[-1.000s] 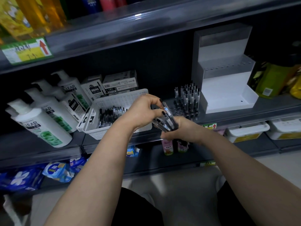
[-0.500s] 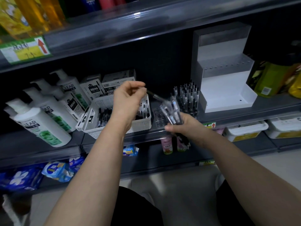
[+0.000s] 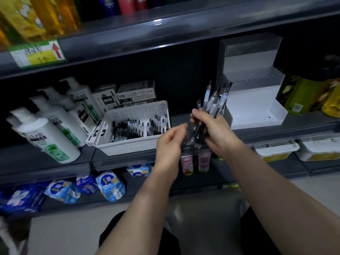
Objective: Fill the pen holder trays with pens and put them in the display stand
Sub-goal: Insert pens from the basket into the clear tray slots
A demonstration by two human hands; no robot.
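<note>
The left hand [image 3: 169, 144] is back, fingers loose and empty (its pen is gone, so another likely comes next), while the right hand [image 3: 216, 131] grips the pens [image 3: 214, 103] just left of the display stand [image 3: 257, 100].

Left hand [image 3: 170, 142] now lower beside right hand [image 3: 214, 130], no pen in grip; pen bundle [image 3: 214, 102] raised upright
</note>
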